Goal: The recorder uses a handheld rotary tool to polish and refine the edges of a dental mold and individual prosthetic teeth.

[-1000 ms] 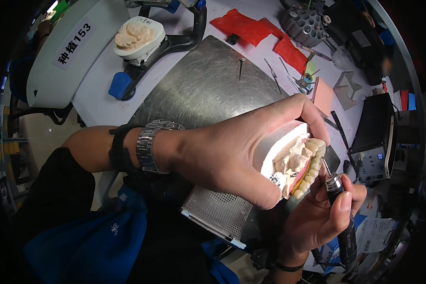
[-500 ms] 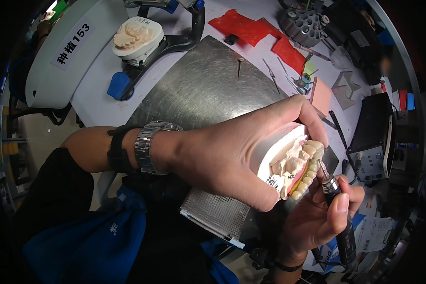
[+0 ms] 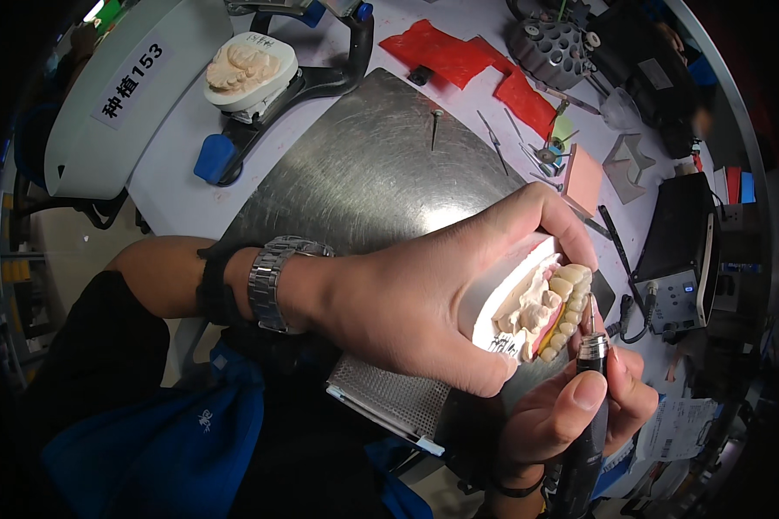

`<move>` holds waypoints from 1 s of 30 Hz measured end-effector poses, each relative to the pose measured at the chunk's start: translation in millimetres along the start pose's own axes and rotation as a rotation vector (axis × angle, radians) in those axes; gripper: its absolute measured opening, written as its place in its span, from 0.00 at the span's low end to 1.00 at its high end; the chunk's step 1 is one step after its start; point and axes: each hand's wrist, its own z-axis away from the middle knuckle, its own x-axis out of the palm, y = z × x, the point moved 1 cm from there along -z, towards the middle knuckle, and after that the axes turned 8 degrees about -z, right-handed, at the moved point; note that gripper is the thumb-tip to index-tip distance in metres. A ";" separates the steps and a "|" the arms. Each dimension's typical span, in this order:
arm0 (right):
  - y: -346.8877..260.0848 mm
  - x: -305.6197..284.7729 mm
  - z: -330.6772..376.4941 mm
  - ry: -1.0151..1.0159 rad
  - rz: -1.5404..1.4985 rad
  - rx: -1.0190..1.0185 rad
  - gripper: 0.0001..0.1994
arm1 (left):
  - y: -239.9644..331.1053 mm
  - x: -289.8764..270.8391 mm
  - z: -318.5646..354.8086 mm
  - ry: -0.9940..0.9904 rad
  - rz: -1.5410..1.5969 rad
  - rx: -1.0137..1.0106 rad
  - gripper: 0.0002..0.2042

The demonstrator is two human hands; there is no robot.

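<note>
My left hand (image 3: pixel 407 298) is wrapped round a white plaster dental model (image 3: pixel 515 298), thumb on its near edge and fingers over the far side. Along the model's right side runs a row of tooth-coloured crowns (image 3: pixel 569 311), with pink and yellow material beside it. In my right hand (image 3: pixel 550 415) is a black dental handpiece (image 3: pixel 587 432), pinched between thumb and fingers near its metal collar. The handpiece points up, its slim bur tip close to the crowns; whether it touches them I cannot tell.
Beneath my hands lies a scratched metal plate (image 3: pixel 346 164), with a perforated metal grille (image 3: pixel 389 398) nearer me. Another plaster model (image 3: pixel 249 73) sits on a black articulator (image 3: pixel 320 82). Red sheets (image 3: pixel 446 54), a bur block (image 3: pixel 554 50), loose burs (image 3: pixel 493 138) and a control box (image 3: pixel 673 298) stand around.
My right hand has shifted slightly left and down, and the handpiece now stands more upright. The model in my left hand has turned a little and sits slightly lower.
</note>
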 end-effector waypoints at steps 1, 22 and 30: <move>1.2 -1.7 0.4 0.019 0.049 -0.025 0.13 | 0.1 -0.2 -0.1 0.001 -0.034 0.015 0.32; -5.3 3.6 -4.4 0.028 -0.210 0.186 0.15 | 15.2 -2.7 0.3 -0.006 0.251 -0.209 0.30; -6.1 5.3 -8.5 0.080 -0.240 0.347 0.15 | 15.9 -10.4 1.6 0.002 0.287 -0.383 0.32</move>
